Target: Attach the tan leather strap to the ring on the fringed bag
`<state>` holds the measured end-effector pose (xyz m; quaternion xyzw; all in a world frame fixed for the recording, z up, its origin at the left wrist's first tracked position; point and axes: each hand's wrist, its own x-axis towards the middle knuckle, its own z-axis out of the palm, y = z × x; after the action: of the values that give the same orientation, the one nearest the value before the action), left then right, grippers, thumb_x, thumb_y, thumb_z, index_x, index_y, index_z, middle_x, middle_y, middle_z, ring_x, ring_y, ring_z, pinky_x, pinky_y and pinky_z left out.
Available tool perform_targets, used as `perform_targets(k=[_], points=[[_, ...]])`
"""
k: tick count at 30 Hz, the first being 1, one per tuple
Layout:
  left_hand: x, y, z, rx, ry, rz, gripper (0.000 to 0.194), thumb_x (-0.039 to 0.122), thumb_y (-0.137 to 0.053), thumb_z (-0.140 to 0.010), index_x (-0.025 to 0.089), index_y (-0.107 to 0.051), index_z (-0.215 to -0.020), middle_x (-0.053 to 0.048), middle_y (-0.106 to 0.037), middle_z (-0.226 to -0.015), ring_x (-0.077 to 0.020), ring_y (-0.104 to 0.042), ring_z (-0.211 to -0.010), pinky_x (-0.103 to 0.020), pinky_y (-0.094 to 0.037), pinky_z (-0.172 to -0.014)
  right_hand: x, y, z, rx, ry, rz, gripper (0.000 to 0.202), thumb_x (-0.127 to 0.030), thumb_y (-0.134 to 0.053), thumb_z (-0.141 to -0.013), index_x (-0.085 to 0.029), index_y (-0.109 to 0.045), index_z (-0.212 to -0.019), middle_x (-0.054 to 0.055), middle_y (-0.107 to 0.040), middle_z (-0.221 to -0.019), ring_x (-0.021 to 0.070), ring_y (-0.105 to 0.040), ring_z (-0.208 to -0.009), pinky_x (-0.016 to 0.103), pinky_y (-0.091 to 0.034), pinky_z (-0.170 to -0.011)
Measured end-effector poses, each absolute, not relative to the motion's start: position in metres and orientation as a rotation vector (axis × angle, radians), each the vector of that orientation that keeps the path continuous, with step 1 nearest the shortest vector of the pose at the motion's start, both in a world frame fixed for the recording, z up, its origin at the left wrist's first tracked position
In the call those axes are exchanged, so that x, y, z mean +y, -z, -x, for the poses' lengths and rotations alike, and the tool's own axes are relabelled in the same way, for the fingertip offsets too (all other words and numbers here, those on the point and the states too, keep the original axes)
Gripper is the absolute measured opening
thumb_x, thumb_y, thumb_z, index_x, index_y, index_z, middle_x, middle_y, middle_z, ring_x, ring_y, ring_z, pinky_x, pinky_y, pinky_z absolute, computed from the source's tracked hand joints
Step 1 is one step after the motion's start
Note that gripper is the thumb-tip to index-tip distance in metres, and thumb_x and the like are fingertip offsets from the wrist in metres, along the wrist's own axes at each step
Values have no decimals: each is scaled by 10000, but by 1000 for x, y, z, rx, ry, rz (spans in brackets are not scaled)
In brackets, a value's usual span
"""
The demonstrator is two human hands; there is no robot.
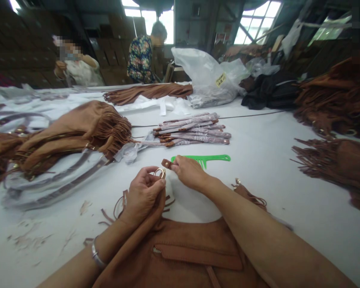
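Observation:
A brown suede bag [195, 240] with a zipped pocket lies nearest me, at the bottom of the view. My left hand [145, 192] is closed on the bag's upper edge, with a gold metal ring [159, 173] between thumb and fingers. Just right of the ring, my right hand [187, 172] pinches a short brown leather strap end [167, 163] that carries a gold stud. The strap end and the ring are close together; whether they touch I cannot tell. Beyond my right hand lies a green plastic comb [216, 158], partly hidden by it.
Wrapped straps [198, 130] lie piled mid-table. A fringed brown bag [75, 132] with wrapped handles is at left. More fringed brown pieces [339, 164] lie at right, near a black bag [270, 90]. A tassel [250, 196] lies beside my right forearm. Two people stand across the table.

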<state>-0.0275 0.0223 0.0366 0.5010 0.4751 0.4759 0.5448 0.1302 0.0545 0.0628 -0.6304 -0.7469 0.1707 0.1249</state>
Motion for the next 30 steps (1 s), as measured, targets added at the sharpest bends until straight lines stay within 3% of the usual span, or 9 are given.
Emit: perform_targets(k=[3,6,11,15,18,22,30], points=[[20,-38,27,1192,-1137,-1259,370,290,-673,-719,173,-487,-1016,44,-570,-662,-95,-526,-543,-186,-408,-513,52,-77,-135,-1835,-1138,1599,225,-356,-393,-913,-160,-498,-882,10,-585,-733,73,-489,-457,182,-345,-395],[18,-41,26,1203,-1155,-1272,350,285,-656,-731,176,-479,-1013,50,-548,-659,-88,-501,-533,-182,-399,-498,48,-84,-137,-1558,-1510,1340,161,-313,-441,-873,-163,-499,-881,-32,-515,-676,37,-387,-387,149,-263,-328],[17,-42,26,1199,-1200,-1282,381,297,-643,-750,198,-494,-1087,56,-528,-666,-79,-485,-537,-174,-388,-500,43,-88,-138,-1566,-1584,1192,224,-358,-508,-856,-148,-557,-916,-50,-461,-620,24,-358,-391,130,-296,-349],[19,-40,27,1194,-1204,-1275,384,311,-635,-765,188,-505,-1105,48,-531,-678,-76,-482,-550,-173,-389,-511,40,-94,-138,-1564,-1576,1185,175,-306,-548,-831,-142,-551,-892,-52,-465,-607,20,-363,-398,119,-291,-355],[19,-37,27,1175,-1214,-1252,386,307,-643,-757,172,-492,-1086,42,-541,-690,-79,-492,-564,-173,-401,-517,41,-94,-139,-1586,-1564,1216,110,-248,-527,-829,-143,-496,-832,-29,-535,-658,29,-433,-428,114,-329,-372],[21,-33,27,1161,-1222,-1264,379,304,-650,-745,166,-514,-1071,39,-545,-674,-80,-483,-547,-173,-393,-493,44,-90,-139,-1657,-1615,1223,75,-199,-472,-834,-151,-466,-891,27,-621,-797,73,-544,-483,145,-400,-379],[16,-38,22,1130,-1241,-1282,333,274,-654,-734,185,-503,-1017,48,-539,-669,-77,-478,-525,-169,-399,-471,44,-100,-143,-1652,-1508,1275,171,-244,-542,-805,-137,-546,-938,-4,-588,-692,36,-438,-418,128,-309,-349]])
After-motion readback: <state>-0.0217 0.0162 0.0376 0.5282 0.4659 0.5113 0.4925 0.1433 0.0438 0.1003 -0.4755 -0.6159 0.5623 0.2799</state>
